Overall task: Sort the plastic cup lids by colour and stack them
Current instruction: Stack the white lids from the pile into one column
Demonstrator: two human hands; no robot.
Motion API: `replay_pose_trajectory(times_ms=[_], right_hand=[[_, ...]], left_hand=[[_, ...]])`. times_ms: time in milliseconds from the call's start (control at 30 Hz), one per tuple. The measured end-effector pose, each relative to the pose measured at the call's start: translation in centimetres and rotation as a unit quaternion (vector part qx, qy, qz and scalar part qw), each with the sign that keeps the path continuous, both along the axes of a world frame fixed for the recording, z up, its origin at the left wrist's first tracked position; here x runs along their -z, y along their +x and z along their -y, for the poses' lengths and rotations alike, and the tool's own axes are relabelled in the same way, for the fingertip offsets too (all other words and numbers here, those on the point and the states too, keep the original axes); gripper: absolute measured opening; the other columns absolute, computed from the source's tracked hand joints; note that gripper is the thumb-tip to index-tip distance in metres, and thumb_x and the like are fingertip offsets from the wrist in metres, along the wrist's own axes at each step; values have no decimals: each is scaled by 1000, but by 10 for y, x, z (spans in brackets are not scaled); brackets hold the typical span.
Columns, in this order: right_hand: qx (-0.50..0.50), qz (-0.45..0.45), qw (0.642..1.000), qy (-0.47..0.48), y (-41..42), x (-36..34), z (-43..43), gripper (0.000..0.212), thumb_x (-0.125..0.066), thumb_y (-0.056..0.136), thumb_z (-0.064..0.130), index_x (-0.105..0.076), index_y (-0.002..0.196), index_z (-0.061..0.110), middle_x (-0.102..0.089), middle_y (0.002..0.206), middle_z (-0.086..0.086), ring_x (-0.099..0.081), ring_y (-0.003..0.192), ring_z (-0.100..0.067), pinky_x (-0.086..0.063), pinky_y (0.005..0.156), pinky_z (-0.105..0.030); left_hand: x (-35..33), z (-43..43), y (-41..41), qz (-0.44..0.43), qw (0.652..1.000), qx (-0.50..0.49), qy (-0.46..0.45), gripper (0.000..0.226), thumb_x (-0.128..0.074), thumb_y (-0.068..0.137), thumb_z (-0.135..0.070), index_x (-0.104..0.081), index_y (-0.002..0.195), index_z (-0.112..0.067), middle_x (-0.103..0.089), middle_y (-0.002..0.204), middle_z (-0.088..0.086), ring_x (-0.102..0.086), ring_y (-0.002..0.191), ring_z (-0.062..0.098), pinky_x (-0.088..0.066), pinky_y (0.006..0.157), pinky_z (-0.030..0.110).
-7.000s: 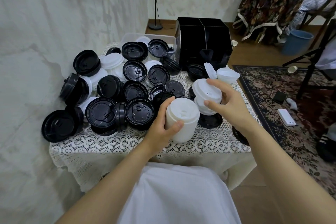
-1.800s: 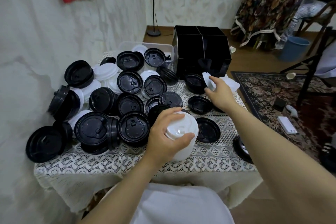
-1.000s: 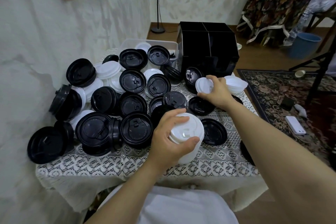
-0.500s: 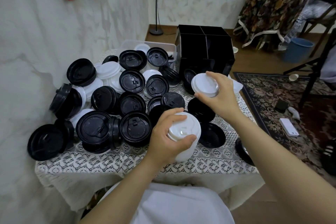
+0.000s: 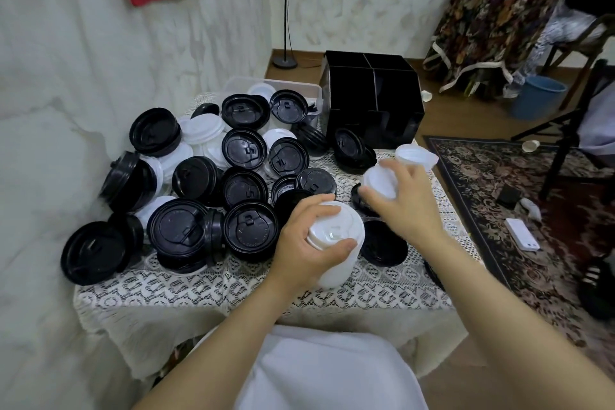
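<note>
A tall stack of white lids [image 5: 337, 248] stands near the front of the lace-covered table [image 5: 233, 283]; my left hand [image 5: 304, 243] grips its top. My right hand [image 5: 404, 201] holds a single white lid [image 5: 379, 181] in the air, just right of and above the stack. A few more white lids [image 5: 414, 155] lie at the right edge behind it. Several black lids [image 5: 248, 230] fill the left and middle of the table, with white lids [image 5: 203, 131] mixed in. Loose black lids [image 5: 382, 246] lie right of the stack.
A black compartment organiser [image 5: 372, 100] stands at the back right of the table, a clear plastic bin [image 5: 266, 86] beside it. The wall runs close along the left. On the rug [image 5: 519, 210] to the right lie a phone and small objects. Another person stands at the far right.
My right hand has picked a white lid from the pile at the right edge and carried it down and left toward the stack. My left hand stays on the stack.
</note>
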State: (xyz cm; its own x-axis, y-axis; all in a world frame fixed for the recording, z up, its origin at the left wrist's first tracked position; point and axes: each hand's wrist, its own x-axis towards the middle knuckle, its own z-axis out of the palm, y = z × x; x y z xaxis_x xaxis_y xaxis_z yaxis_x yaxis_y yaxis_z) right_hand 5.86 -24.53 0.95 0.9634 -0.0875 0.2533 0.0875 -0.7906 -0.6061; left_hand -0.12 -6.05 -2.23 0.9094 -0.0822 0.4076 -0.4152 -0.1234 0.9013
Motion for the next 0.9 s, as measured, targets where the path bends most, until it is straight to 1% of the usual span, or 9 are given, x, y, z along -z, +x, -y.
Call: replay_pose_trajectory(times_ms=[100,200,300,400,500,600,700,800,900], right_hand=[[6,-84,995,-52,-18,24,-3,69,-66,83,53,-43,138,20,-40,128,-11,-38,124,-32,-35,101,-40],[-6,-117,992,-35,-26,38,-5,72,-67,84,48,-39,141,14,-37,130,-13,-36,127,-33,-32,105,-41],[-50,-146,988,-1,-28,34,3,80,-66,86,47,-28,149,17,-25,149,-10,-21,141,-28,-23,114,-41],[-140,-186,971,47,-28,20,22,92,-73,82,28,-17,154,24,-4,161,4,-2,149,-15,-10,118,-40],[-192,-218,957,7,-24,13,36,95,-67,78,3,-15,155,24,-4,162,9,4,149,-8,-5,120,-37],[-201,-210,957,6,-20,17,39,88,-70,78,-1,-28,152,22,-26,155,4,-14,147,-13,-13,115,-28],[-177,-191,966,10,-20,21,39,85,-83,75,18,-39,147,23,-37,133,5,-36,129,-16,-27,105,-24],[-137,-148,979,34,-23,21,35,85,-85,74,26,-41,146,17,-36,127,4,-38,120,-13,-29,100,-21],[-118,-57,987,96,-31,11,30,76,-81,78,21,-43,143,16,-39,134,4,-40,126,-13,-34,107,-27]], left_hand=[[1,0,0,-1,1000,0,1,41,-72,64,-42,-62,102,-28,-52,127,-14,-51,118,-1,-37,98,12],[1,0,0,-8,1000,2,-4,41,-72,64,-42,-62,101,-29,-52,127,-14,-51,117,-3,-37,97,11],[1,0,-1,-7,1000,3,-3,40,-72,65,-42,-62,101,-30,-51,127,-13,-50,117,-4,-35,95,8],[0,0,-1,-10,1000,5,0,40,-72,65,-43,-61,101,-31,-51,127,-14,-50,117,-4,-35,96,9],[-1,0,-1,-14,1000,5,0,40,-71,64,-44,-61,101,-31,-51,127,-15,-50,117,-5,-35,97,10],[-1,0,-2,-20,1000,8,-4,41,-71,64,-44,-61,101,-29,-51,127,-15,-50,116,-6,-35,96,9],[-1,0,-3,-22,1000,10,-2,41,-72,64,-44,-61,101,-30,-50,127,-15,-50,117,-5,-35,97,10],[-2,-1,-3,-36,999,14,0,42,-72,64,-45,-61,102,-31,-50,128,-14,-49,118,-5,-35,98,11],[-4,-3,-5,-49,999,22,1,46,-74,63,-45,-61,105,-31,-49,131,-14,-48,120,-4,-35,99,12]])
